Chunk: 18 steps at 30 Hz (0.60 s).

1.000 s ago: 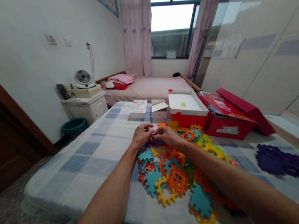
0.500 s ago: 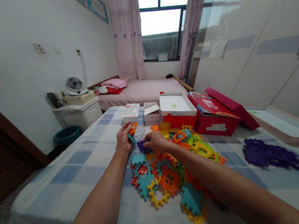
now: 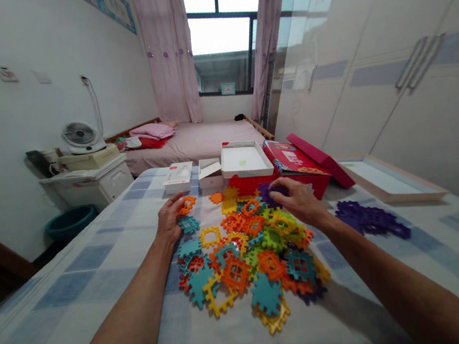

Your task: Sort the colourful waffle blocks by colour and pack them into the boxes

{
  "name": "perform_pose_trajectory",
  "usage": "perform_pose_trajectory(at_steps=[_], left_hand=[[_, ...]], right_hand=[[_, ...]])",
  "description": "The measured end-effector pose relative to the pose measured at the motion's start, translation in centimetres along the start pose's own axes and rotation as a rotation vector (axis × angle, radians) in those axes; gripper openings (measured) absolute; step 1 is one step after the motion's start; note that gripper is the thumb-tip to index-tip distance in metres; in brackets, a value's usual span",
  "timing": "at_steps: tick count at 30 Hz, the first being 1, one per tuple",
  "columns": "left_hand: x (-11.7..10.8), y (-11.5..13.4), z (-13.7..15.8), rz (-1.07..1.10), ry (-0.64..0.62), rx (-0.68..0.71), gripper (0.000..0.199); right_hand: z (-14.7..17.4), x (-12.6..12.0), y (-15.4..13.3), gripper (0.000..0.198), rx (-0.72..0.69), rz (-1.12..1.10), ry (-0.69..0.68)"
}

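Note:
My left hand (image 3: 170,220) is at the left edge of a pile of colourful toothed plastic building pieces (image 3: 236,274). Its fingers curl onto the edge of an orange building piece (image 3: 188,204). A teal building piece (image 3: 189,224) lies close to the thumb. On the far right side of the pile, my right hand (image 3: 300,199) pinches a purple building piece (image 3: 268,194), partly covered by the fingers. More purple building pieces (image 3: 370,220) lie in a separate group to the right, beyond my right forearm.
Behind the pile stand two small white boxes (image 3: 178,178), a white open tray (image 3: 246,159) on a red base and a red box (image 3: 297,164) with its lid leaning. A shallow pale frame (image 3: 394,179) lies at right. All rest on a checked cloth (image 3: 108,259).
My right hand has moved right, away from my left hand, carrying the purple piece across the pile. My left hand stays by the orange piece. The view has turned right.

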<state>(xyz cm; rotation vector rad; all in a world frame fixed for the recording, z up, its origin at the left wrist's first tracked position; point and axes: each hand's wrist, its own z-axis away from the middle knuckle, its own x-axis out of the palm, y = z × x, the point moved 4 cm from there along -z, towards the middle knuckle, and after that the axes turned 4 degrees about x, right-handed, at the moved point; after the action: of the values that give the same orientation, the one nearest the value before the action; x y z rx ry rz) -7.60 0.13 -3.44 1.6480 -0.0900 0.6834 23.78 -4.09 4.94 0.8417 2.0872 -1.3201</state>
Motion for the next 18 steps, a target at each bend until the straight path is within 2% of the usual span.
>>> perform_pose_trajectory(at_steps=[2,4,8,10,14,18], left_hand=[[0.4,-0.2,0.5,-0.078,-0.052,0.010,0.038],[0.7,-0.6,0.8,-0.190,-0.111,0.020,0.043],[1.1,-1.3,1.0,-0.448,-0.213,0.085,0.044],[1.3,-1.4,1.2,-0.523,-0.222,0.110,0.042],[1.9,-0.7,1.5,-0.607,-0.191,0.144,0.037],[3.3,0.7,1.9,-0.778,-0.346,0.170,0.038]], right_hand=[[1.9,-3.6,4.3,0.019,0.092,0.107,0.102],[4.0,-6.1,8.3,0.020,0.188,0.211,0.166],[7.0,-8.1,14.0,0.022,0.285,0.344,0.181],[7.9,-8.3,15.6,0.023,0.277,0.387,0.242],[8.9,-8.6,17.2,0.027,0.249,0.453,0.489],[9.4,-8.6,17.5,0.029,0.204,0.503,0.617]])
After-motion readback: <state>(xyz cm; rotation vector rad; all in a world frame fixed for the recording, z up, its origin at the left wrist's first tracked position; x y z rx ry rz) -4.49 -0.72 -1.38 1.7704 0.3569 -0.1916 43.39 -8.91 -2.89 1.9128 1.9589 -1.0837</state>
